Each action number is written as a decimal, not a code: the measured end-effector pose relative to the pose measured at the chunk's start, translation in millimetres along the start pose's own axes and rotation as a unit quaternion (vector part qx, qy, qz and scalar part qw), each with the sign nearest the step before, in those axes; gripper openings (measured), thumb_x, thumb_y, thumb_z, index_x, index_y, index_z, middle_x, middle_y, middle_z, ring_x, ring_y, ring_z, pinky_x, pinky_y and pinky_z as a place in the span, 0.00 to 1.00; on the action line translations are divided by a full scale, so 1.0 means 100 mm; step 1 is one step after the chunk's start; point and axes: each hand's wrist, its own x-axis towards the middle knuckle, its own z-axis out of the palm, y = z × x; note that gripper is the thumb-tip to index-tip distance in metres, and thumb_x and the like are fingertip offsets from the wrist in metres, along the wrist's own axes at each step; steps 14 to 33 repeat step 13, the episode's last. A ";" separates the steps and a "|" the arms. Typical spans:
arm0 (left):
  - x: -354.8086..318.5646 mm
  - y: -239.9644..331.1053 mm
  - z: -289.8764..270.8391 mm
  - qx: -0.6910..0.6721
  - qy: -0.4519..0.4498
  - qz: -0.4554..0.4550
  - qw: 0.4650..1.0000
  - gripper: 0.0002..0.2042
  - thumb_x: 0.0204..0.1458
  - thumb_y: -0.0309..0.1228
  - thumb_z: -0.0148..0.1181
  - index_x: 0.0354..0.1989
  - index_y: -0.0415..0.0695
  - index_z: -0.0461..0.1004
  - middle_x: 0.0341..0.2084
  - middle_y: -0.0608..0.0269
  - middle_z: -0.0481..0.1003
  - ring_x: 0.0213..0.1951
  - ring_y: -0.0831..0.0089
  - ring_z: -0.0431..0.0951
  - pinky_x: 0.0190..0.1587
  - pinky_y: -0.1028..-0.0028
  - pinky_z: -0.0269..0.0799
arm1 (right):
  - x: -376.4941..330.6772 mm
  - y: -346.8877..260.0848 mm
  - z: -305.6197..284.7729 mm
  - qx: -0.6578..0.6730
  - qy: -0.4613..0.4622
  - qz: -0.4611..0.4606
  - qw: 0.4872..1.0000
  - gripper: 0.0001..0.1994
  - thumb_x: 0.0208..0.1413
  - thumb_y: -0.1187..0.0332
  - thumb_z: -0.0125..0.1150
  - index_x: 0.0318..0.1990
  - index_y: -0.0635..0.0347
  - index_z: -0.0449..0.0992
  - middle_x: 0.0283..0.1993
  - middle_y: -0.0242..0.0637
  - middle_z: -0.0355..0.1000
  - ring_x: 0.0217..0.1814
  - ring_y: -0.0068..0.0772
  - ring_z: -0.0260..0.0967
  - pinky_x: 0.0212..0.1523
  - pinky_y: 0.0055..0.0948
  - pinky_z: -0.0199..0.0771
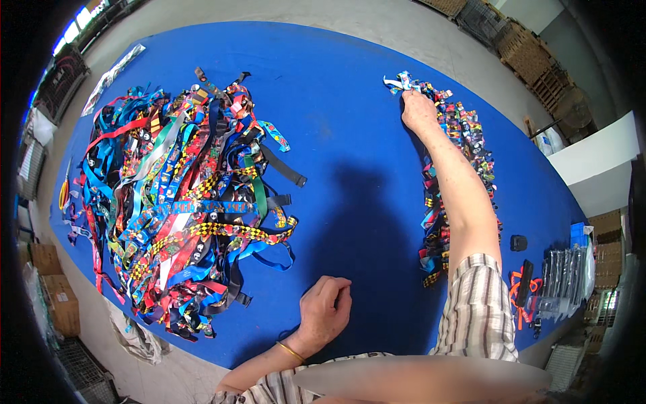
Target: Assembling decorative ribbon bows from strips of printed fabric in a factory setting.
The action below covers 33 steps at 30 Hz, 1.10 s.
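My right hand (418, 111) reaches to the far end of a row of folded, colourful straps (464, 128). Its fingers close on a light blue and white patterned strap (402, 81) at the top of that row. Close to the near table edge, my left hand (326, 313) is curled into a loose fist with nothing visible in it. To its left lies a big tangled heap of printed straps (182, 202) in many colours, some with black ends. My right forearm covers part of the folded row.
A blue cloth covers the table (336, 60). Yellow-handled scissors (64, 193) lie at its left edge. On the right are a small black object (518, 242), orange cords (521, 289) and dark plastic-wrapped packs (564, 273). Cardboard boxes (57, 289) and wooden pallets (531, 57) stand around.
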 end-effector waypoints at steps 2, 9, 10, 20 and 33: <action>0.00 0.00 0.00 0.000 0.001 0.001 1.000 0.06 0.48 0.17 0.60 0.33 0.39 0.73 0.26 0.55 0.74 0.23 0.64 0.74 0.25 0.71 0.69 | 0.00 0.01 0.00 -0.015 0.000 -0.003 1.000 0.14 0.52 0.73 0.53 0.46 0.65 0.74 0.47 0.50 0.74 0.49 0.47 0.74 0.50 0.41 0.75; 0.01 0.00 -0.01 0.002 -0.004 0.003 1.000 0.06 0.48 0.17 0.59 0.33 0.39 0.73 0.26 0.54 0.74 0.24 0.63 0.75 0.25 0.71 0.69 | 0.05 0.03 0.05 0.002 -0.029 0.031 0.999 0.15 0.51 0.76 0.52 0.48 0.65 0.73 0.50 0.50 0.73 0.53 0.48 0.72 0.53 0.43 0.73; 0.01 0.00 -0.01 0.000 -0.006 0.001 1.000 0.06 0.48 0.17 0.59 0.33 0.39 0.73 0.26 0.54 0.74 0.24 0.63 0.75 0.25 0.71 0.69 | 0.05 0.08 0.09 -0.005 0.001 0.014 1.000 0.14 0.53 0.75 0.52 0.48 0.66 0.73 0.48 0.50 0.73 0.51 0.48 0.73 0.52 0.42 0.74; 0.00 0.00 -0.02 0.000 -0.010 -0.004 1.000 0.06 0.48 0.17 0.60 0.33 0.39 0.73 0.27 0.54 0.74 0.24 0.63 0.75 0.26 0.71 0.70 | 0.07 0.16 0.19 -0.002 0.013 0.009 1.000 0.15 0.54 0.72 0.52 0.48 0.66 0.74 0.48 0.50 0.73 0.51 0.47 0.73 0.53 0.40 0.73; 0.00 0.00 -0.02 0.000 -0.010 -0.004 1.000 0.06 0.48 0.17 0.60 0.33 0.39 0.73 0.27 0.54 0.74 0.24 0.63 0.75 0.26 0.71 0.70 | 0.07 0.16 0.19 -0.002 0.013 0.009 1.000 0.15 0.54 0.72 0.52 0.48 0.66 0.74 0.48 0.50 0.73 0.51 0.47 0.73 0.53 0.40 0.73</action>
